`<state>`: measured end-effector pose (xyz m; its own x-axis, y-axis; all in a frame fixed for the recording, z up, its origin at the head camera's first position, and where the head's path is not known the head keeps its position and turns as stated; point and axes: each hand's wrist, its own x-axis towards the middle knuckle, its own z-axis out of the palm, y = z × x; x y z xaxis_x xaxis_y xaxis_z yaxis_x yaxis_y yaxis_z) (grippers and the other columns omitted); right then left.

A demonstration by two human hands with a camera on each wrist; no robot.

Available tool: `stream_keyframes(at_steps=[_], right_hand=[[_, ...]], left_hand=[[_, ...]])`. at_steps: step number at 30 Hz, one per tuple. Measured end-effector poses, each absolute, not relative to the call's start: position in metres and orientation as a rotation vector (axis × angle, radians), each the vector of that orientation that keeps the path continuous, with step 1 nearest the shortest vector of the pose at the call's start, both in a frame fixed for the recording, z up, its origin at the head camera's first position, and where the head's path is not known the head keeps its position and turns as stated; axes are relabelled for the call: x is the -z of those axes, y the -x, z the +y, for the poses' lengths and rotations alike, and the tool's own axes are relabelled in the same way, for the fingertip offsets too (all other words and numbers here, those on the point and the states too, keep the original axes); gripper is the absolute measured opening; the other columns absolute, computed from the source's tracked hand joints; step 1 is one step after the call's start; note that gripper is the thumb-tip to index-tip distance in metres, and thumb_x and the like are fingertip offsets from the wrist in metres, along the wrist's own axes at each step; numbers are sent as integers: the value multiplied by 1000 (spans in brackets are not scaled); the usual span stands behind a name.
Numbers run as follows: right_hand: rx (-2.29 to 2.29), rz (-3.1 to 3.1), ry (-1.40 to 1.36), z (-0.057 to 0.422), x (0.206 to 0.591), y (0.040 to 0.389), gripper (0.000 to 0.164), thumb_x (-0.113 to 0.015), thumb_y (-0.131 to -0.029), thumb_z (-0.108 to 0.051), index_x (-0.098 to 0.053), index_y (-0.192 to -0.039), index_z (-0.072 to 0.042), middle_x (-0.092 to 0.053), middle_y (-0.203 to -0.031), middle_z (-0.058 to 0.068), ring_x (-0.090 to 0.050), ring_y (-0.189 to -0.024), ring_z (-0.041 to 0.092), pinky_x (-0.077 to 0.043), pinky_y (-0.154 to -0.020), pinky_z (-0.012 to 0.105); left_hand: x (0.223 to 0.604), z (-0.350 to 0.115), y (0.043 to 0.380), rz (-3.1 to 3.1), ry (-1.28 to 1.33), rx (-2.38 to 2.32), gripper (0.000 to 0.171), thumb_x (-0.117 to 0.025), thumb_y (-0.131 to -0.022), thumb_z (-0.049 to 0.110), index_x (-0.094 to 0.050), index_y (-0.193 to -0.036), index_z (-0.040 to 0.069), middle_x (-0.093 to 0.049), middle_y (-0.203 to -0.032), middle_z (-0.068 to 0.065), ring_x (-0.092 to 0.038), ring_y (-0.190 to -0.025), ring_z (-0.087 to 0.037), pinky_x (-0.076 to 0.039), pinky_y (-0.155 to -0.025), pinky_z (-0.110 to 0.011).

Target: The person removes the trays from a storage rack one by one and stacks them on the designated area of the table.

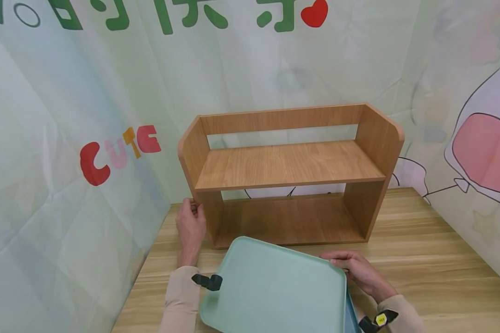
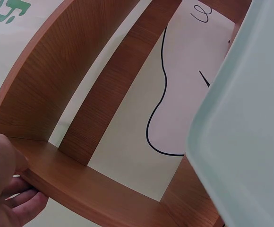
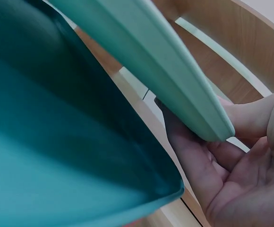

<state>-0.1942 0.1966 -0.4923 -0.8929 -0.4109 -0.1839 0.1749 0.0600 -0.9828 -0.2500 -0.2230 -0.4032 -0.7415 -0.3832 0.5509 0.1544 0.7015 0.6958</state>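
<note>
A two-tier wooden desktop shelf (image 1: 291,164) stands at the back of the table. My left hand (image 1: 190,226) grips the front edge of its left side panel, thumb and fingers on either side of the board (image 2: 66,191). With thumb and fingers, my right hand (image 1: 360,273) pinches the far right corner of a mint green tray (image 1: 281,286), which is held tilted in front of the shelf. Below it lies a blue tray (image 1: 351,314), mostly hidden in the head view; its raised rim and inside show in the right wrist view (image 3: 71,142).
The wood-grain table (image 1: 433,259) extends to both sides of the shelf. Printed cloth walls (image 1: 58,222) close in the left, back and right. Dark camera straps (image 1: 207,281) sit on both sleeved wrists.
</note>
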Motion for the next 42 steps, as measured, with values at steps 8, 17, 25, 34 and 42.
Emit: stream_keyframes(at_steps=[8, 17, 25, 34, 42], right_hand=[[1854, 1933, 283, 200, 491, 196, 35, -56, -94, -16, -60, -123, 3, -66, -122, 8, -65, -102, 13, -55, -81, 30], [1826, 1908, 304, 204, 492, 200, 36, -58, -93, -17, -60, -124, 2, -67, -120, 7, -66, -98, 16, -56, -78, 31], [1781, 1893, 329, 206, 490, 203, 32, -57, -93, -18, -63, -121, -1, -68, -118, 5, -65, -98, 17, -55, -79, 34], [1750, 1901, 359, 206, 492, 207, 33, -58, -92, -19, -64, -120, -1, -68, -118, 5, -65, -97, 17, -54, -78, 33], [1731, 1886, 378, 209, 494, 211, 31, -57, -93, -18, -65, -119, -3, -69, -115, 3, -65, -97, 17, -53, -79, 34]], left_hand=[[403, -222, 249, -2197, -184, 980, 16, -55, -95, 6, -54, -108, -3, -63, -103, -22, -64, -93, -35, -56, -79, -45], [404, -223, 249, -2184, -172, 982, 15, -56, -94, 5, -54, -107, -3, -63, -102, -22, -64, -91, -35, -56, -77, -45], [405, -223, 249, -2178, -173, 969, 15, -56, -94, 6, -55, -107, -2, -63, -103, -21, -65, -91, -34, -56, -77, -44], [406, -224, 250, -2177, -172, 965, 13, -56, -94, 5, -55, -105, -2, -63, -101, -21, -64, -91, -33, -56, -77, -44], [406, -223, 250, -2179, -168, 972, 13, -56, -93, 5, -55, -105, -2, -63, -101, -21, -64, -91, -34, -56, -77, -44]])
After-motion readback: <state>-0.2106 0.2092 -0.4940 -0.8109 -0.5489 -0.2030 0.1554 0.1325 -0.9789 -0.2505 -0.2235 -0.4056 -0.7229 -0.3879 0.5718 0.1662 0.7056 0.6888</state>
